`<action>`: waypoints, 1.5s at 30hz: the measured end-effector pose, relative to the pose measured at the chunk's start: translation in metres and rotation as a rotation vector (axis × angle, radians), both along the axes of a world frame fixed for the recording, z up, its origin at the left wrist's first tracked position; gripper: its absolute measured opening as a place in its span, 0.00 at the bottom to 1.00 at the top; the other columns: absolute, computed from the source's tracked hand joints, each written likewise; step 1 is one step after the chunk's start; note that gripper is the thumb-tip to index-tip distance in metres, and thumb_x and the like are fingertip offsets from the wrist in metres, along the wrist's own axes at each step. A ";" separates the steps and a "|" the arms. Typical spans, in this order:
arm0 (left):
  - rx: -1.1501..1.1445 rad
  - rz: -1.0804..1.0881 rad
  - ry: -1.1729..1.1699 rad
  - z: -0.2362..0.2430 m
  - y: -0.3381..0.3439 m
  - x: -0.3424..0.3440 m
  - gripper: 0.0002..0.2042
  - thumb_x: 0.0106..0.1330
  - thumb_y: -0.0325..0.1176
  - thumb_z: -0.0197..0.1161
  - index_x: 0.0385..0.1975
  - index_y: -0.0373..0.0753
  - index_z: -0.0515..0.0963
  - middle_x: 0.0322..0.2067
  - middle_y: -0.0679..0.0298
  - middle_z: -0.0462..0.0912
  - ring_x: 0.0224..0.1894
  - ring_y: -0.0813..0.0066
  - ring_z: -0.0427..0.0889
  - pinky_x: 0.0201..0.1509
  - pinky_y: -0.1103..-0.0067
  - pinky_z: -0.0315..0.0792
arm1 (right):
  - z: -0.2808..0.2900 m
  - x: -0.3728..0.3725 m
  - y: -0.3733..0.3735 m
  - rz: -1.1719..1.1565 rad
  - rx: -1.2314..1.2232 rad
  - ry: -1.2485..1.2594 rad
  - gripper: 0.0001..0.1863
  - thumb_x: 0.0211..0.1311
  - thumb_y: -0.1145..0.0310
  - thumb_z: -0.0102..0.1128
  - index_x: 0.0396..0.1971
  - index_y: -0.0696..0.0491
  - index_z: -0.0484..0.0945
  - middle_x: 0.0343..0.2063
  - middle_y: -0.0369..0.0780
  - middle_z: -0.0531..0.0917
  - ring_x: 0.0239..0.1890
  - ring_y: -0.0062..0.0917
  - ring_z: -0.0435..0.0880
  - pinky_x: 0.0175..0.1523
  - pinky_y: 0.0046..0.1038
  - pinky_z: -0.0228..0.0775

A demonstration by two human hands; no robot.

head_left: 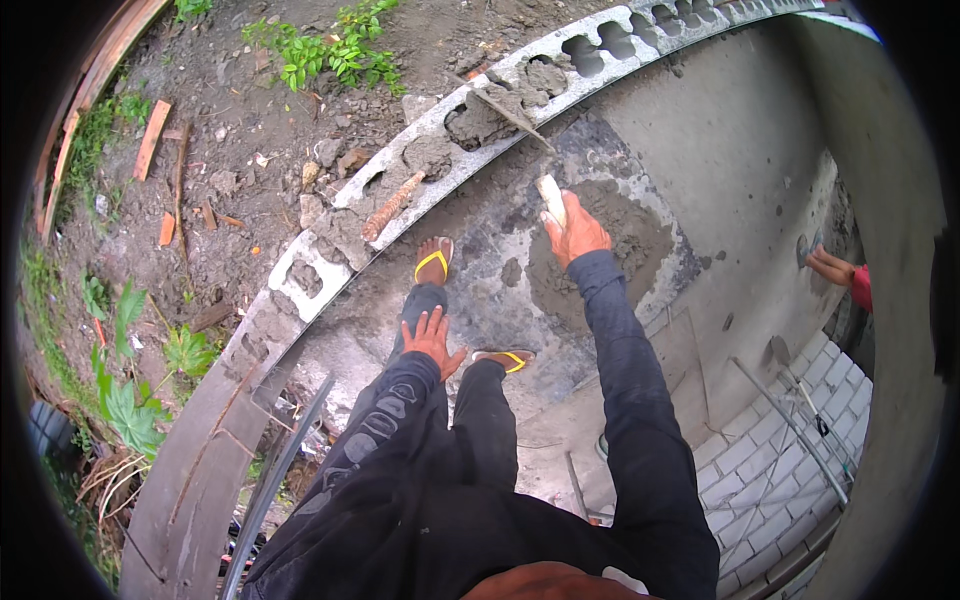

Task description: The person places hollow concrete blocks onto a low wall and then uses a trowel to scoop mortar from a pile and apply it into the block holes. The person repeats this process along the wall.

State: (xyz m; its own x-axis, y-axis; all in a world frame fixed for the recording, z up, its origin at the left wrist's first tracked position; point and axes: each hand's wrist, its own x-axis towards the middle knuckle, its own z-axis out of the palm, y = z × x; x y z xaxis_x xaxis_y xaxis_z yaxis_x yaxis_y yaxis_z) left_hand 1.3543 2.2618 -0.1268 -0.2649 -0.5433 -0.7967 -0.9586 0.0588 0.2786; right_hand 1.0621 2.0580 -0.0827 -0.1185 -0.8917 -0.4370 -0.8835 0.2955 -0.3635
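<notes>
My right hand (577,232) is closed round the pale handle of a trowel (513,117). Its thin blade, seen nearly edge-on, reaches over the top of a curving row of hollow concrete blocks (437,123). Wet grey mortar (480,121) lies in and around the block hollows under the blade. Below the right wrist a broad heap of mortar (640,242) spreads over a dark, smeared patch of floor. My left hand (433,343) rests on my knee, fingers spread, with nothing in it. A rust-coloured ribbed bar (393,208) juts from the blocks.
Left of the wall are dirt, stones, plants (335,50) and wood scraps (152,140). A metal channel (280,480) leans at lower left. White blocks (790,470), a shovel (795,380) and rods lie at lower right. Another person's hands (832,267) show at the right edge.
</notes>
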 end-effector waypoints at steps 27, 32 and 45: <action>0.029 0.004 -0.024 0.002 -0.003 -0.007 0.41 0.62 0.62 0.54 0.71 0.43 0.57 0.74 0.62 0.47 0.75 0.59 0.47 0.73 0.46 0.41 | -0.015 0.048 0.019 -0.188 -0.062 -0.006 0.30 0.63 0.54 0.59 0.63 0.46 0.64 0.46 0.49 0.82 0.43 0.50 0.82 0.45 0.47 0.73; 0.011 -0.005 -0.026 -0.001 -0.001 -0.007 0.41 0.61 0.62 0.54 0.70 0.43 0.57 0.74 0.63 0.47 0.75 0.59 0.48 0.73 0.46 0.41 | 0.001 0.031 0.010 -0.281 -0.094 0.001 0.30 0.61 0.54 0.60 0.61 0.48 0.66 0.44 0.51 0.83 0.45 0.51 0.81 0.48 0.46 0.73; 0.014 -0.003 -0.025 -0.001 -0.001 -0.012 0.41 0.62 0.64 0.52 0.70 0.43 0.58 0.74 0.63 0.48 0.75 0.60 0.47 0.73 0.46 0.41 | -0.023 0.081 0.058 -0.111 -0.047 -0.104 0.31 0.62 0.55 0.59 0.64 0.47 0.64 0.50 0.47 0.80 0.47 0.47 0.81 0.48 0.44 0.74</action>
State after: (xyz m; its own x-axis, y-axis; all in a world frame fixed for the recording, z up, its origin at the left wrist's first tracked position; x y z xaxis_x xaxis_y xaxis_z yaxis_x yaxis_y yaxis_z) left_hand 1.3427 2.2613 -0.1278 -0.2464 -0.5309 -0.8108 -0.9651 0.0579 0.2553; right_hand 1.1426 2.1165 -0.1059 -0.1732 -0.8953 -0.4105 -0.8032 0.3696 -0.4673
